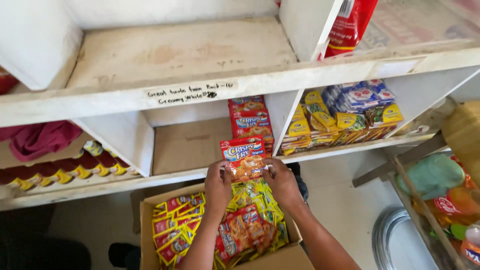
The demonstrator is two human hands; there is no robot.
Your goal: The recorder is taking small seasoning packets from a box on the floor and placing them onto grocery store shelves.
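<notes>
My left hand (217, 186) and my right hand (281, 181) together grip a stack of red and orange sachets (243, 159) from both sides. I hold it above an open cardboard box (280, 257) full of red and yellow sachets (175, 227). The stack hovers at the front lip of a white shelf compartment (190, 145), where more red sachets of the same kind (251, 120) stand upright against the right divider.
The neighbouring compartment on the right holds yellow and blue packets (345, 112). Red and yellow sachets (70, 167) and a pink cloth (37, 137) lie at left. A red bag (347, 25) stands on the upper shelf. A metal basin (397, 242) and a wooden rack of goods (435, 185) are at right.
</notes>
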